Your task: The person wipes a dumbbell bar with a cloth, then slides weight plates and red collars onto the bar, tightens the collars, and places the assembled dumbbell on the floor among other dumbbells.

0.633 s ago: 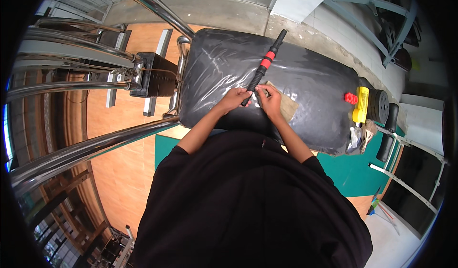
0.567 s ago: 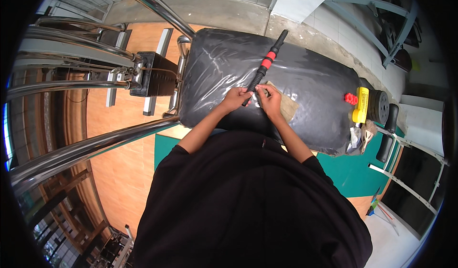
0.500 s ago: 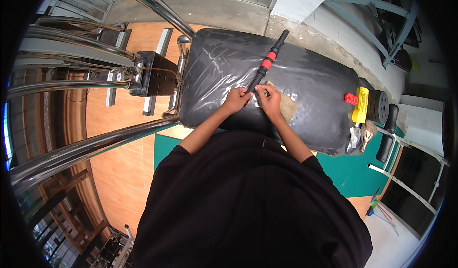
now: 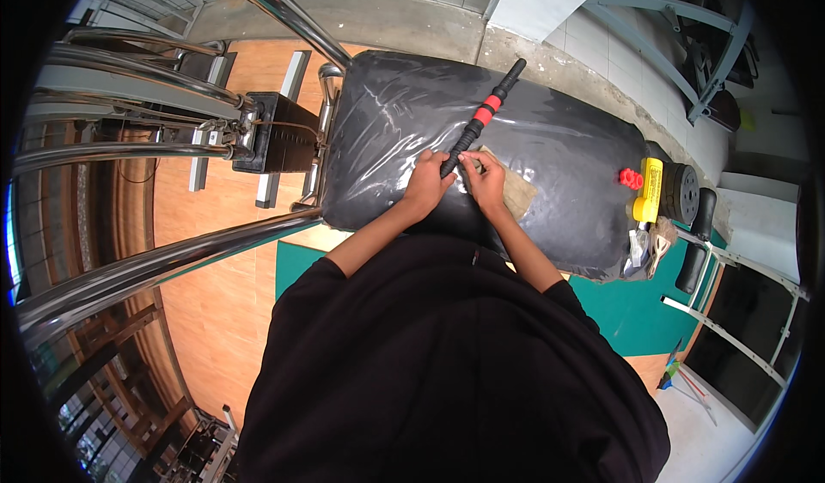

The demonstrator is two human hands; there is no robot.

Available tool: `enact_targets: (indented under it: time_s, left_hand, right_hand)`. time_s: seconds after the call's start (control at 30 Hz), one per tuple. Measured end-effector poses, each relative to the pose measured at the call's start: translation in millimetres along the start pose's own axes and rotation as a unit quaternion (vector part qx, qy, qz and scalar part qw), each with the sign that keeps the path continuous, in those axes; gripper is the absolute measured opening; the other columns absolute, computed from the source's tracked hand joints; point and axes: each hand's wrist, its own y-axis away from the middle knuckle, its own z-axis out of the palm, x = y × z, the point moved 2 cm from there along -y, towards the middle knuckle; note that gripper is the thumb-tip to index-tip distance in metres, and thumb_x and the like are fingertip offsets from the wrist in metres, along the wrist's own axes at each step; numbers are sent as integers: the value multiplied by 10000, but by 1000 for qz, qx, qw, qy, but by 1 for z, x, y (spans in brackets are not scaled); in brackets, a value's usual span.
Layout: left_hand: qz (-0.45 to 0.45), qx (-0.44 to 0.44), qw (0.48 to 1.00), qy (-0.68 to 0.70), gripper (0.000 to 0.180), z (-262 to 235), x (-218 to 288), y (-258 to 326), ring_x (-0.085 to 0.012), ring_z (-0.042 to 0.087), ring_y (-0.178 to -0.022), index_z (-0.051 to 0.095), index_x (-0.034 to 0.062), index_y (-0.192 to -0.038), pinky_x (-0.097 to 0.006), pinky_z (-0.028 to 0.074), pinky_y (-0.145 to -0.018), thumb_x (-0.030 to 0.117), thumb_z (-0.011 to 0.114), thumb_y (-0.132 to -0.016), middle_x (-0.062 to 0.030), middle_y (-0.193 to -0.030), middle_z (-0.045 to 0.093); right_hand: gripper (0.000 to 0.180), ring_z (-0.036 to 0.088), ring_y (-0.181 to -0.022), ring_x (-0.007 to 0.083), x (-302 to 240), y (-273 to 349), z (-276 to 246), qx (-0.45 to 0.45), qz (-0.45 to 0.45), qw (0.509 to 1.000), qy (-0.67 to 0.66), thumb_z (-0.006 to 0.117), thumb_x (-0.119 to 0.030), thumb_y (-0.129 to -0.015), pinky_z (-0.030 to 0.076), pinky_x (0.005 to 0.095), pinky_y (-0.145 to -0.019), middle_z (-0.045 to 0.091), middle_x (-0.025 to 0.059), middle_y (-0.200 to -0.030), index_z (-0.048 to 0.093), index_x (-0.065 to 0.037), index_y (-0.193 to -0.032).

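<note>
A long black dumbbell bar (image 4: 487, 112) with red bands slants over a black padded bench (image 4: 378, 113), its far end pointing away to the right. My left hand (image 4: 424, 184) is closed round the near end of the bar. On the other side, my right hand (image 4: 485, 180) pinches at the bar's near part with thumb and fingers. Beneath and beside the right hand lies a tan cloth (image 4: 520, 194), flat on the bench.
At the bench's right end are a red star-shaped collar (image 4: 631, 178), a yellow container (image 4: 650, 192) and a black weight plate (image 4: 685, 192). Chrome tubes (image 4: 172, 259) of a gym machine rise on the left, by a black weight stack (image 4: 284, 135). A green mat (image 4: 636, 315) lies below.
The near end of the bar has shifted slightly, and its far end has come a little nearer and to the right. My left hand's fingers have moved up along it.
</note>
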Motion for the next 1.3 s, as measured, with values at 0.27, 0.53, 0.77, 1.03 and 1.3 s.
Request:
enact_targets:
  time_s: [0.27,0.53,0.77,1.03,1.3]
  left_hand:
    - [91,-4,988,-127,428,-6,13,0,-357,515,-1005,537,10,-1102,-414,452,-839,-8,688,-702,-169,-977,486]
    - [180,-17,959,-217,341,-4,10,-3,-324,503,-976,501,7,-1099,-401,444,-823,-47,517,-762,-153,-983,483]
    - [143,25,986,-79,478,-1,-2,-3,-308,531,-939,465,-1,-1125,-382,443,-834,-60,632,-681,-151,-1037,496]
    - [-126,-101,986,33,372,26,-43,-8,-212,591,-900,517,16,-1113,-330,474,-818,80,655,-773,-117,-1074,554]
    - [-298,-327,811,383,345,12,-48,-10,-171,617,-935,430,30,-1231,-326,487,-824,231,493,-957,-74,-1041,596]
  right_hand:
    - [127,593,-723,170,-7,-2,-1,0,-9,1000,-6,696,-76,-787,452,275,-687,646,105,-782,678,10,-878]
    - [136,598,-736,165,-1,-2,2,0,14,1000,-26,696,-63,-785,455,273,-698,652,110,-802,680,11,-898]
    - [92,607,-750,233,-6,-6,-2,-30,-39,999,6,682,-98,-795,451,325,-715,646,97,-809,675,-39,-865]
    - [72,574,-839,257,-9,-5,7,-97,-62,976,185,649,-190,-804,364,378,-829,621,54,-816,671,-127,-831]
    - [87,586,-777,274,-9,-8,-2,-101,-58,985,128,668,-158,-790,409,377,-768,630,79,-793,671,-78,-825]
